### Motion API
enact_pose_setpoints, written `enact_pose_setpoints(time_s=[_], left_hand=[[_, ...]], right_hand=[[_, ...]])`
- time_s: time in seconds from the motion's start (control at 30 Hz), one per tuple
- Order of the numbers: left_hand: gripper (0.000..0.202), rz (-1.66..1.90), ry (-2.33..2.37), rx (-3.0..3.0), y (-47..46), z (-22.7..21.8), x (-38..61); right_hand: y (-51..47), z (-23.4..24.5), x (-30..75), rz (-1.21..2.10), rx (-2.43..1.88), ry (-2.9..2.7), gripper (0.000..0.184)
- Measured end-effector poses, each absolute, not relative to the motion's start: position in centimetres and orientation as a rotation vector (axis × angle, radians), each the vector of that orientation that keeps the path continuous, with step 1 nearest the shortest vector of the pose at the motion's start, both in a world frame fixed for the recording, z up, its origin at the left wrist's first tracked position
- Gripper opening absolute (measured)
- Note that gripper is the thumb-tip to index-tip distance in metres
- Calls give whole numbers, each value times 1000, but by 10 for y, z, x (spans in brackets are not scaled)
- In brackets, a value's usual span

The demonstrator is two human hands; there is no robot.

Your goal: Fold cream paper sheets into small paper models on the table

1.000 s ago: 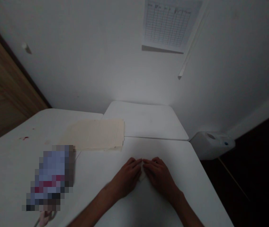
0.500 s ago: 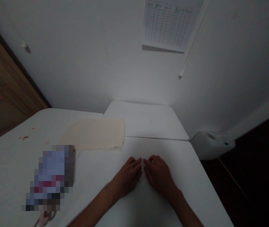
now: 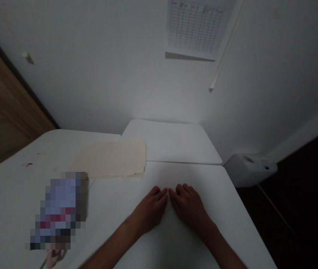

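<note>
My left hand (image 3: 152, 210) and my right hand (image 3: 189, 209) meet low over the white table (image 3: 136, 246), index fingertips almost touching. Between them shows a bit of a small pale sheet (image 3: 167, 210), which looks like paper and lies against the tabletop. Both hands are closed, fingers bent and pressed down on this sheet. Most of it is hidden under the fingers, and its shape cannot be made out in the dim light.
Beige sheets (image 3: 111, 160) lie stacked at left behind my hands. A pixelated object (image 3: 61, 201) with a pinkish strap (image 3: 54, 257) is nearer on the left. A white container (image 3: 250, 170) stands beyond the table's right edge. A printed chart (image 3: 194, 28) hangs on the wall.
The view has shifted slightly. My fingers have moved a little, the right ones bunching slightly, and less of the pale sheet shows between the hands.
</note>
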State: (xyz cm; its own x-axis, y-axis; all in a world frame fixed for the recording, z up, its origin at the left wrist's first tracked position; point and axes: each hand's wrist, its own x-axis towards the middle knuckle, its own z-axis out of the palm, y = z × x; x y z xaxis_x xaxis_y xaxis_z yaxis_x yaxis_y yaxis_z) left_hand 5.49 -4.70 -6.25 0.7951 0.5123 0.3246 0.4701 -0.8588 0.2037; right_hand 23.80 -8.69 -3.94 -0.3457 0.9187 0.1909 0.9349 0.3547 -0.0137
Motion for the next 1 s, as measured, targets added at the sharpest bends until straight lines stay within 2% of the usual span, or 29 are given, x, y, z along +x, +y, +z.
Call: enact_pose_setpoints(time_s=[0.47,0.53,0.63,0.8,1.0], left_hand=[[15,624,891,2805,-50,-63,55],[14,662,924,2770,-50,-64,55],[14,707,907,2741,-50,-65,56],[15,736,886,2727,-48,-67,55],[18,697,887,2725,-49,-63,55]], right_hand=[[-115,-49,252,-122,-1690,-2351,20],[-108,-49,251,-87,-1702,-2319,18],[-93,-47,249,17,-1733,-2259,26],[-75,-44,243,206,-1708,-2236,21],[-72,-36,239,255,-1733,-2297,24]])
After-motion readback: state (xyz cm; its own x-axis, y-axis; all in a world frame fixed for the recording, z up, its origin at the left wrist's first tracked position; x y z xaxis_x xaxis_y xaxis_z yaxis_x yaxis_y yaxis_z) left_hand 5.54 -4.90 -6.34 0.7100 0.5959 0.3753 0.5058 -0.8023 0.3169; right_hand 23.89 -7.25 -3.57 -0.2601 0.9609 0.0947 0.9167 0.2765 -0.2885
